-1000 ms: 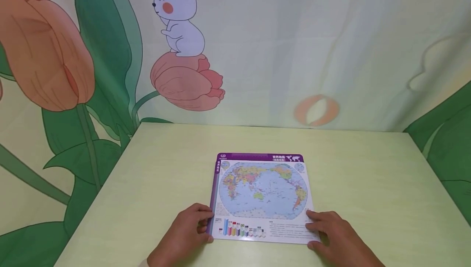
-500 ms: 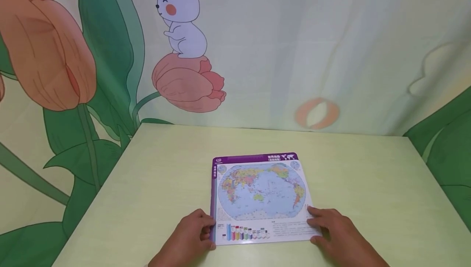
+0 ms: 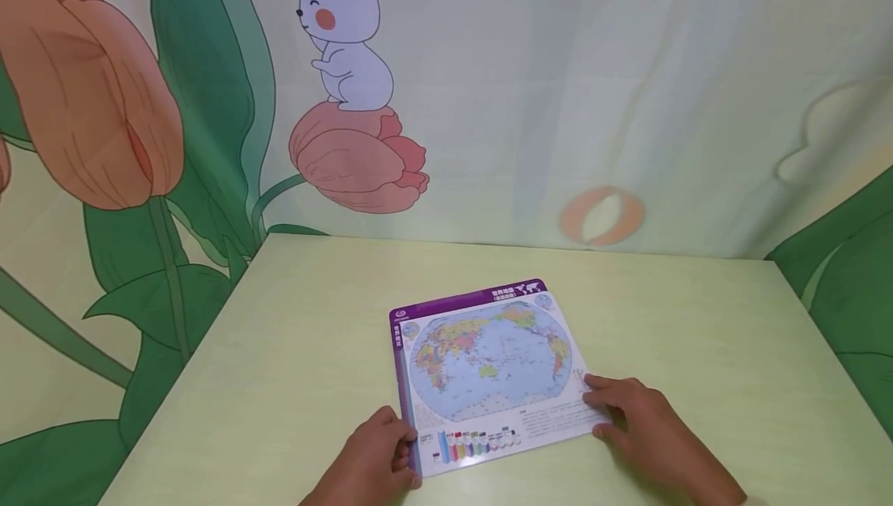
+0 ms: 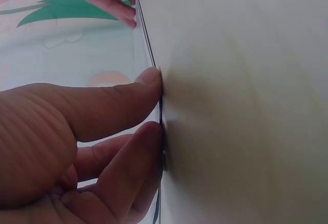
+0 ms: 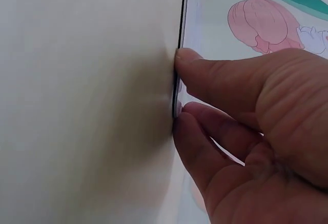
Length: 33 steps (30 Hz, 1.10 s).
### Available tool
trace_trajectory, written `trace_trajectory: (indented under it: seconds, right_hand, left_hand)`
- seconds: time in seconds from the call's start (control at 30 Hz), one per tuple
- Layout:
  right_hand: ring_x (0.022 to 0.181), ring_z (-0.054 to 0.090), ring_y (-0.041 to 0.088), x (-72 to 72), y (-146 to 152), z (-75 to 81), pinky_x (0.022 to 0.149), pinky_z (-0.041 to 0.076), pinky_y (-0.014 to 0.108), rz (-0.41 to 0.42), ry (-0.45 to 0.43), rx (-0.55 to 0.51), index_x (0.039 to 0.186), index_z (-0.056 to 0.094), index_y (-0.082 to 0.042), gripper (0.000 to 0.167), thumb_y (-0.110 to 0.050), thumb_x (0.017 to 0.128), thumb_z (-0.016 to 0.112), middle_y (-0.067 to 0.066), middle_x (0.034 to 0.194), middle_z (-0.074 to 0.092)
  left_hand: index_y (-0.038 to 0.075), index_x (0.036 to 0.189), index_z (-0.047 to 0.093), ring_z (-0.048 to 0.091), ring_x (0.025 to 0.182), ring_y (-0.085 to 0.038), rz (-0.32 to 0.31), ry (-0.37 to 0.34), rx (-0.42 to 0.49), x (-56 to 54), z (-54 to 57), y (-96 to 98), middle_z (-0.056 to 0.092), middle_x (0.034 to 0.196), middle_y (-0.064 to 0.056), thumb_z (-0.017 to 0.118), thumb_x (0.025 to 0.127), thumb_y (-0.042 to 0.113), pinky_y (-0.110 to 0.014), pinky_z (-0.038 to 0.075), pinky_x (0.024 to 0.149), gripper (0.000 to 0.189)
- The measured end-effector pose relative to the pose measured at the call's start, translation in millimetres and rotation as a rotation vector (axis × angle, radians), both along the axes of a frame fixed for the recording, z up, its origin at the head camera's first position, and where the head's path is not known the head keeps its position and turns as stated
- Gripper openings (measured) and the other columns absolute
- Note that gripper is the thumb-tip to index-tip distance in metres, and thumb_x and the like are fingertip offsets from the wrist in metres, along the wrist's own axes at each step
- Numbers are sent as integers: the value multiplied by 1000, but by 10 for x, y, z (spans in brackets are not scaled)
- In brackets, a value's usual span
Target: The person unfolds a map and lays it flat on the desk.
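Item count: one world map sheet (image 3: 484, 370), lying flat on one pale green table (image 3: 698, 351). Two hands are in view: one left hand (image 3: 373, 456) and one right hand (image 3: 638, 425), each at a near corner of the sheet. Backdrop print: one rabbit (image 3: 345, 25), two large pink tulips (image 3: 91, 95).
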State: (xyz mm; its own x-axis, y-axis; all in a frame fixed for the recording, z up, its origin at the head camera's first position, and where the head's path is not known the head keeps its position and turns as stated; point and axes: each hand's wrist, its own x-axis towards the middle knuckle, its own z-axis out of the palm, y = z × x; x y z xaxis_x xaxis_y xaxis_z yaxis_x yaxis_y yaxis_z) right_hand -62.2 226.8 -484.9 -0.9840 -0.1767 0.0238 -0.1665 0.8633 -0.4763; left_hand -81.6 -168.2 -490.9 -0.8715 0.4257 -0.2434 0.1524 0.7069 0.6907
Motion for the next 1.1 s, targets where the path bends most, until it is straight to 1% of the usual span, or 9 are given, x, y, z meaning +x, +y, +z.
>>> trace_trajectory:
  seconds: [0.13,0.27,0.37,0.47,0.57,0.8,0.97,1.03,1.1]
  right_hand:
    - [132,63,34,-75,23,4,103,55,50,5,-14,-11,126,77,-12,42,-9,85,87,4,148,66]
    - [133,62,38,-150,46,10,104,53,54,4,-40,-28,126,77,-12,41,-9,85,87,6,148,65]
    - [132,63,39,-209,73,6,104,53,55,16,-24,-33,124,77,-12,41,-8,85,87,7,148,66]
    - [131,64,38,-264,104,-10,103,54,54,33,9,-27,123,78,-11,41,-7,83,88,7,146,67]
    - [129,65,38,-312,124,-21,102,54,54,45,34,-27,122,78,-10,41,-7,83,89,9,145,67]
    - [128,65,42,-449,142,-38,103,54,56,61,45,-39,121,78,-5,38,-4,84,86,12,143,68]
    - [128,64,44,-576,148,-44,103,54,57,71,47,-56,119,78,-3,34,-1,86,84,15,141,69]
    - [129,64,45,-637,149,-58,103,54,57,78,48,-62,119,78,-2,33,0,87,83,16,140,69]
    - [128,64,45,-698,148,-71,103,55,56,80,47,-71,120,78,-2,34,0,87,83,16,140,69]
  left_hand:
    - [-2,112,70,47,81,-8,-13,6,35,36,-26,10,47,96,1,92,80,10,-21,43,68,40]
    - [-2,109,68,47,79,-7,-17,-24,80,68,-42,34,46,95,0,91,81,8,-20,42,67,38]
    - [0,106,66,46,79,-7,-26,-31,90,91,-53,58,46,96,0,91,81,10,-20,42,67,37]
    - [3,102,65,45,78,-5,-36,-25,77,112,-62,93,45,96,2,92,81,13,-20,42,67,36]
    - [3,101,65,45,77,-5,-43,-11,55,128,-54,132,45,96,3,92,80,15,-20,42,67,36]
    - [4,97,64,45,76,-4,-62,-19,2,138,-34,217,44,94,4,90,82,19,-19,44,68,33]
    - [8,95,65,43,72,-1,-120,31,-45,144,-59,288,44,90,7,89,85,22,-19,44,68,30]
    - [9,94,65,42,71,0,-151,78,-53,147,-103,307,43,89,8,88,85,22,-19,44,67,28]
    - [9,93,65,41,69,1,-174,127,-48,147,-174,329,42,89,9,87,85,22,-18,44,66,27]
